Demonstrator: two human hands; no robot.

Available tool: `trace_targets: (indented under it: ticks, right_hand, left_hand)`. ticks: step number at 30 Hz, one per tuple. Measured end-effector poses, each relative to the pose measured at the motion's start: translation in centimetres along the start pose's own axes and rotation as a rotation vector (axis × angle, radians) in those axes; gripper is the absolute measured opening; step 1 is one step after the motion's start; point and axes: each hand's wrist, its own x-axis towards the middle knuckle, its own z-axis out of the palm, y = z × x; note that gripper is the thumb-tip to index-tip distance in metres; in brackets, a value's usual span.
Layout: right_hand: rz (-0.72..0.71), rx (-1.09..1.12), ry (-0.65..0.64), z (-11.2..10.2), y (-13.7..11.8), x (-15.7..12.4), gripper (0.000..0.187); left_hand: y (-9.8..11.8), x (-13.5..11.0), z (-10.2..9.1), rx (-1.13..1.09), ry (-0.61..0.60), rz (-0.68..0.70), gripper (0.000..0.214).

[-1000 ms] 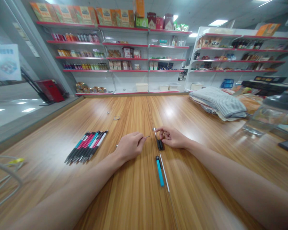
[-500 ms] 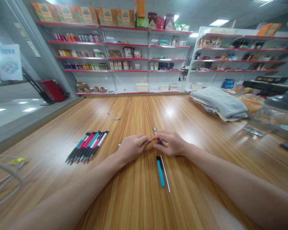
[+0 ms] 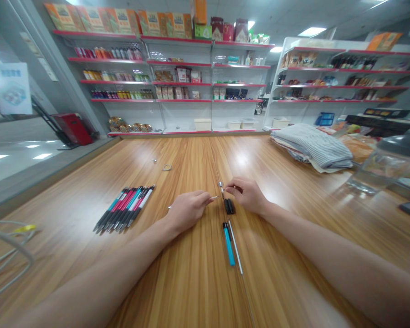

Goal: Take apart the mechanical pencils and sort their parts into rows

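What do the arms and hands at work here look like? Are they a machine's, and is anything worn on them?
They are a person's, with no cables or metal parts showing. The left hand and right hand are ungloved. The left forearm and right forearm are bare, with no sleeve, watch or bracelet in view.

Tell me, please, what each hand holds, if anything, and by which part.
Left hand: a thin piece, one end showing; the held part is hidden. Right hand: cannot be told.
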Motion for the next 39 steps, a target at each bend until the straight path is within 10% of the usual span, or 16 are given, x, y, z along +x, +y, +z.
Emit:
trace_targets:
  ticks: [39]
  right_hand:
    - [0.114, -0.085, -0.109, 0.0, 1.9, 0.0, 0.017]
  left_hand:
    - [-0.3, 0.0, 0.1, 0.002, 0.016, -0.026, 0.035]
